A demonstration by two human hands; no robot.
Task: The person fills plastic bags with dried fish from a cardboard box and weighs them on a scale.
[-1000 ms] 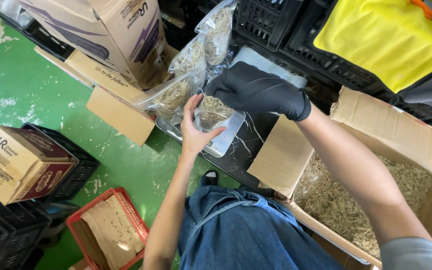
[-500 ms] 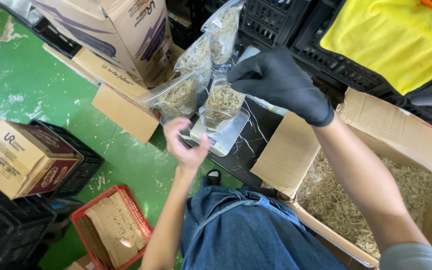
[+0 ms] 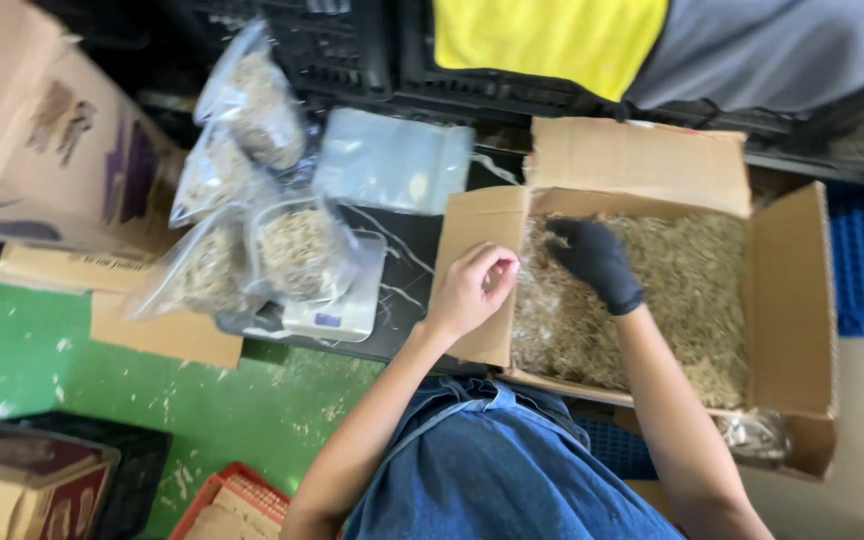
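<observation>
Four filled bags [image 3: 297,250] lie left; gloved right hand [image 3: 592,258] clutches straw [image 3: 692,290], left hand [image 3: 472,290] curled empty.

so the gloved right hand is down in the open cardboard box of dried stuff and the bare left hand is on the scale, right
Not quite: the head view shows the bare left hand on the cardboard box flap, not the scale. The gloved right hand is indeed down in the box.

A dark marbled tabletop [image 3: 414,262] carries a small white scale [image 3: 342,300], clear filled bags [image 3: 214,170] and an open cardboard box [image 3: 792,300]
</observation>
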